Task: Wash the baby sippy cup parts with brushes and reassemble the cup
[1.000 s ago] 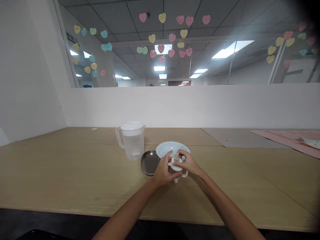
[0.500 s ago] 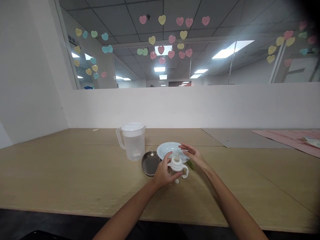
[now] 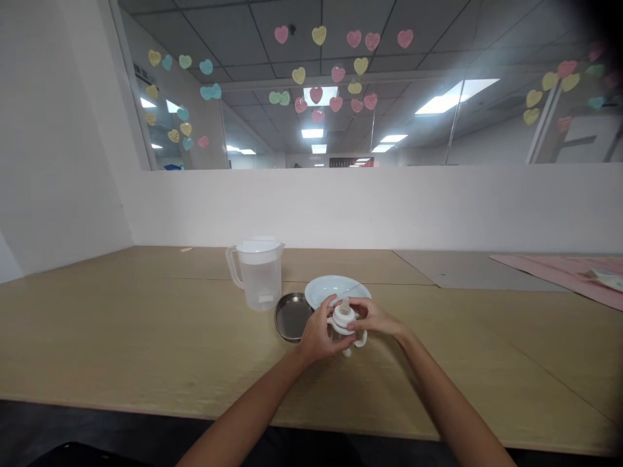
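Note:
A clear baby bottle (image 3: 343, 316) with a white collar, a translucent teat and white side handles stands upright near the middle of the table. My left hand (image 3: 320, 332) is wrapped round its left side, with the thumb across the front. From the right, my right hand (image 3: 372, 318) grips the white collar between thumb and fingers. Behind the bottle lies a pale blue-white plate (image 3: 321, 290), partly covered by my hands. To the left of my left hand is a round dark metal dish (image 3: 292, 316).
A translucent lidded pitcher (image 3: 261, 279) stands behind the metal dish at left, its handle to the left. A pink cloth (image 3: 545, 269) lies at the far right, beside a grey sheet (image 3: 467, 267). A white wall (image 3: 341, 207) borders the table's back.
My right hand has come down and left from above the plate, and its spread fingers have closed on the bottle's collar. My left hand keeps its hold.

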The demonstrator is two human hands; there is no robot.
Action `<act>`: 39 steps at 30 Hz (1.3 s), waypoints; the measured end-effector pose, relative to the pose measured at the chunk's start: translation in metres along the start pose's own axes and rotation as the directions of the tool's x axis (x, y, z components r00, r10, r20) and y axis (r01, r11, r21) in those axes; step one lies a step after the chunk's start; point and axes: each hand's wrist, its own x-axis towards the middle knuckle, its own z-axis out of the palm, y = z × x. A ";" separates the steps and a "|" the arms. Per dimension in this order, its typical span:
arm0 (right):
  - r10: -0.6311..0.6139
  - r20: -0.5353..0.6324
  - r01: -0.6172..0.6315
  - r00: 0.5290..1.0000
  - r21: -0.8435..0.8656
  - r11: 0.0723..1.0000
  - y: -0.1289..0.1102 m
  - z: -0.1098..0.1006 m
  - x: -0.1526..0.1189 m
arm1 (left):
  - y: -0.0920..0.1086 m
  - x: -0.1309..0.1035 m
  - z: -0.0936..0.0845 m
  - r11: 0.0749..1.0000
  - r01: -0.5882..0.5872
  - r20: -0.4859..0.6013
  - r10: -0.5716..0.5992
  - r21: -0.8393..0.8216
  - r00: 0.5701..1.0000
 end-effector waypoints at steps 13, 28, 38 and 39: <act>-0.012 -0.450 0.251 0.893 0.474 0.844 -0.002 -0.001 0.000 | -0.003 0.001 -0.001 0.986 -0.002 -0.021 0.006 0.166 1.000; 0.139 -0.670 0.460 0.729 0.630 0.626 0.017 -0.021 0.010 | -0.006 0.001 0.001 0.981 -0.040 -0.023 0.045 0.189 0.999; -0.050 -0.660 0.001 0.749 -0.075 0.997 0.036 -0.008 0.015 | -0.007 0.001 0.001 0.976 -0.022 -0.013 0.025 0.218 1.000; -0.063 -0.633 -0.031 0.772 -0.136 0.990 0.037 -0.007 0.014 | -0.007 0.001 0.001 0.973 -0.021 -0.016 0.025 0.229 1.000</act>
